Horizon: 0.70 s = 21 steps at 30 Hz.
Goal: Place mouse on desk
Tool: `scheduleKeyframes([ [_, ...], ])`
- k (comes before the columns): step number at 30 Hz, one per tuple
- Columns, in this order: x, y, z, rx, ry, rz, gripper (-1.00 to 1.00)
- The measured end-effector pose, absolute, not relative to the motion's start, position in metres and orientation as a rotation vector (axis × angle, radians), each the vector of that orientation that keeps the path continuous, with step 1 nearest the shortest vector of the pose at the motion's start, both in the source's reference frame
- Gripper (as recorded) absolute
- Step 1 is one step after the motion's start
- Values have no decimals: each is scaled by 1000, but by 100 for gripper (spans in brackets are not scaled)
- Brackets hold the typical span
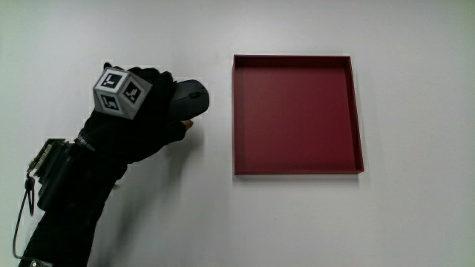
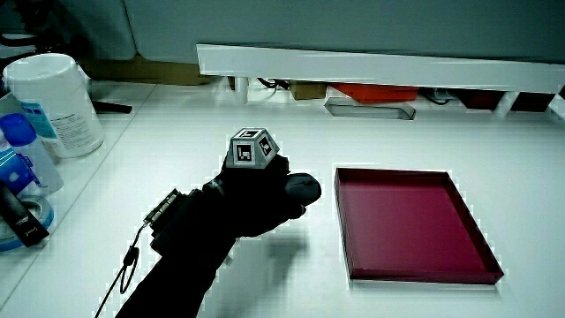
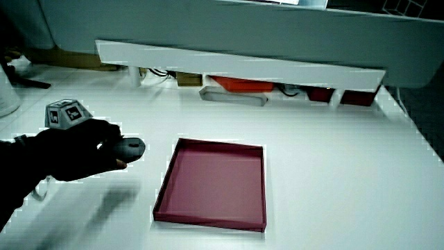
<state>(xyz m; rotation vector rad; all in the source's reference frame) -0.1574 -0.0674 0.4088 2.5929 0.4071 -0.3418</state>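
A dark grey computer mouse (image 1: 191, 99) is in the hand (image 1: 152, 111), whose black-gloved fingers curl around it beside the dark red tray (image 1: 297, 167). In both side views the mouse (image 2: 303, 189) (image 3: 130, 148) pokes out from the fingers of the hand (image 2: 256, 196) (image 3: 83, 149) above the white desk (image 1: 185, 215), casting a shadow on it. The patterned cube (image 1: 117, 92) sits on the back of the glove. The tray holds nothing.
A low white partition (image 2: 380, 66) runs along the desk's edge farthest from the person. A white canister (image 2: 55, 104), blue-capped bottles (image 2: 19, 159) and a tape roll (image 2: 22, 221) stand at the desk's edge beside the forearm in a side view.
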Motion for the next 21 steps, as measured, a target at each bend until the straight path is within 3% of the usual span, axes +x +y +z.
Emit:
scheduleKeyframes([
  [21,-184,-67,474,2460,222,-306,0],
])
